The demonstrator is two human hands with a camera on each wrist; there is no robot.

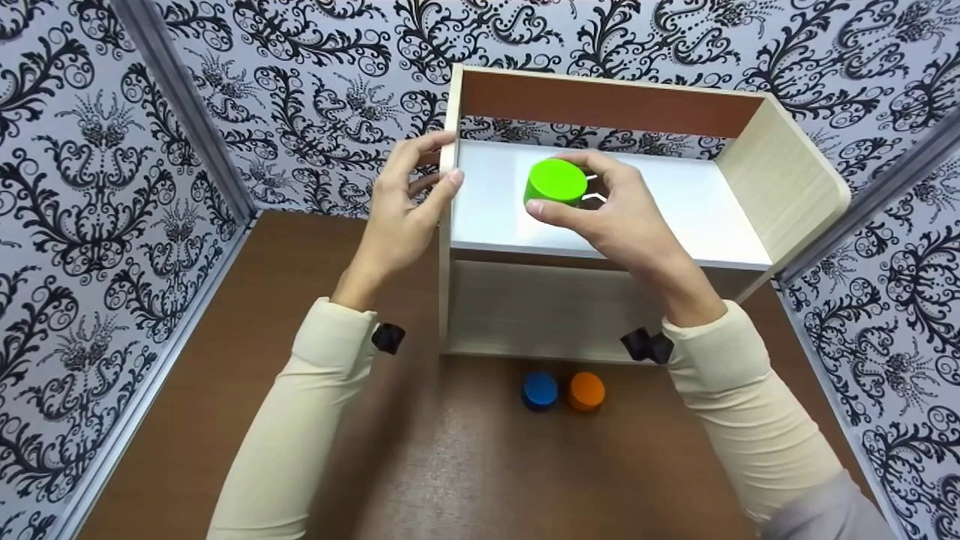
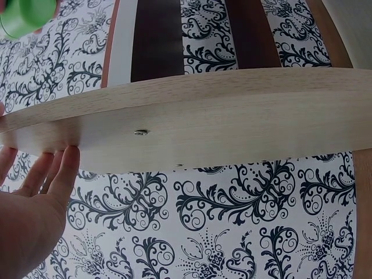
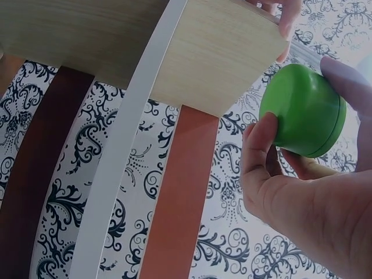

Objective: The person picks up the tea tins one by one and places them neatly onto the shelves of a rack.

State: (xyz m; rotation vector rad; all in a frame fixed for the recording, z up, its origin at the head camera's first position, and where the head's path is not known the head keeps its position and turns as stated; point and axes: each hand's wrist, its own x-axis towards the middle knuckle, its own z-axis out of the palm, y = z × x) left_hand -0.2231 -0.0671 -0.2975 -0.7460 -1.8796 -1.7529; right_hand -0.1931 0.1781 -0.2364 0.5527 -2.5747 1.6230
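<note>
A green round lidded container (image 1: 556, 180) is pinched between the thumb and fingers of my right hand (image 1: 626, 214). It is above the white board (image 1: 495, 217) of a small wooden shelf unit, and in the right wrist view the green container (image 3: 302, 110) shows a seam and is clear of the board. My left hand (image 1: 401, 199) holds the upper front of the unit's left side panel (image 1: 444, 300). In the left wrist view, fingertips (image 2: 68, 160) touch the panel's outer face; most of the thumb is out of frame there.
A blue round container (image 1: 540, 391) and an orange one (image 1: 586, 391) stand side by side on the brown surface (image 1: 450, 465) before the unit. A reddish-brown rail (image 1: 600, 101) crosses the unit's upper back. Patterned walls (image 1: 300, 97) enclose the back and sides.
</note>
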